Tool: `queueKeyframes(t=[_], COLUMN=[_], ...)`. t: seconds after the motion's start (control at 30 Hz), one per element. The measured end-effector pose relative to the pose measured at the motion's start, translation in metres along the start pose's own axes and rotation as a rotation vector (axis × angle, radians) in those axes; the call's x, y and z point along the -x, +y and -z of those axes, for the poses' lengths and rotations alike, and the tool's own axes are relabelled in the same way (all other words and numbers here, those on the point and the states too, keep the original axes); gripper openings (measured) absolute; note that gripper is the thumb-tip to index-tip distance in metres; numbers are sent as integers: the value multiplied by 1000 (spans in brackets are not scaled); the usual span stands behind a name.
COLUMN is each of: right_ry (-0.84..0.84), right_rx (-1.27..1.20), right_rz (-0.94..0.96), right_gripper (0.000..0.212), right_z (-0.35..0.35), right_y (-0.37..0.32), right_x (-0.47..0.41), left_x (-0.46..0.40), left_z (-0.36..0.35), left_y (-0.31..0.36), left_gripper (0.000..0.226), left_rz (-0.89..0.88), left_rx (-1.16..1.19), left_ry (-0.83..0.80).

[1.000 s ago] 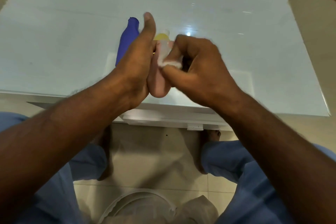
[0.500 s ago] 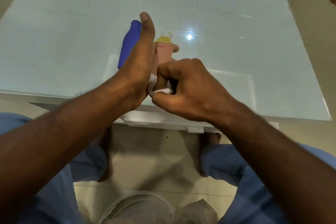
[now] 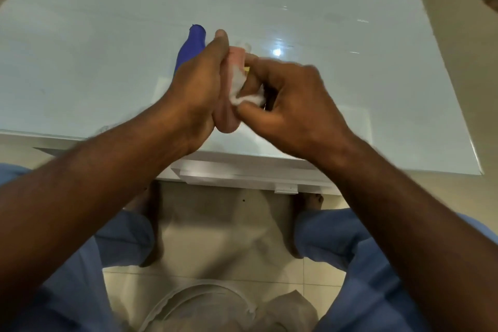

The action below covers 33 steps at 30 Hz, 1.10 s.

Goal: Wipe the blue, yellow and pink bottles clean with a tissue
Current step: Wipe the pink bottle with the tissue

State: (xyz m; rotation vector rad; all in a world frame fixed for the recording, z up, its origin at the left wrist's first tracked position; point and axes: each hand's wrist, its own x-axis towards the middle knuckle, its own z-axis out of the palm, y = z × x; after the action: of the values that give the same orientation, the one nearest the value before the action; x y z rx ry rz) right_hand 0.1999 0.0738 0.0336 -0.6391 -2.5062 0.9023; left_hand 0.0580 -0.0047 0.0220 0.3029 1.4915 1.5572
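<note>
Beige floor tiles lie underfoot, and nearest the camera sits a round white bin with what looks like a pale liner crumpled beside its rim; what it contains cannot be made out. Blue trouser legs frame it on both sides, with bare feet just under the table edge. Beyond them comes the glossy, pale glass table, its smooth top catching a bright spot of light. Held over its near edge, the pink bottle is gripped upright in the left hand, fingers curled round its smooth rounded body and the thumb pointing up along it. The right hand pinches a crumpled white tissue between thumb and fingers and presses it against the side of the pink bottle. Only a sliver of the yellow bottle shows between the two hands, so how it stands cannot be told. Farther back, just left of the left thumb, the blue bottle stands on the table, matte and tapering toward its top.
</note>
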Motion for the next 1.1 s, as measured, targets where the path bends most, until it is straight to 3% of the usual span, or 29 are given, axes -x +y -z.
queueKeyframes(t=[0.1,0.27,0.5,0.67,0.8,0.87,0.93,1.03,1.1], right_ry=[196,-111,130,-103,117,216,154,-71,-46], right_rx=[-73,-36,-33,-65,-28,-60,-91,1,42], right_rz=[-41,93,-29,104,-16,-62,-35,28,13], right_gripper=[13,16,12,13,12,13,12,16,16], right_z=[6,-13,4,-10,1,7,4,-9,-8], right_y=[3,-10,3,-12,-3,1,-4,-13,-11], right_x=[-5,12,-3,11,-3,-6,-1,10,7], left_x=[4,13,12,13,9,10,7,5,2], left_z=[-3,-9,-11,-11,-9,-9,-7,-4,-3], left_y=[0,4,4,0,-3,-4,-6,-5,-5], left_gripper=[63,56,41,53,62,53,57,59,57], left_rz=[-8,38,16,-8,-46,-50,-55,-32,-28], left_rx=[5,37,52,2,-18,-13,12,41,46], left_ry=[38,39,53,31,1,-5,18,46,43])
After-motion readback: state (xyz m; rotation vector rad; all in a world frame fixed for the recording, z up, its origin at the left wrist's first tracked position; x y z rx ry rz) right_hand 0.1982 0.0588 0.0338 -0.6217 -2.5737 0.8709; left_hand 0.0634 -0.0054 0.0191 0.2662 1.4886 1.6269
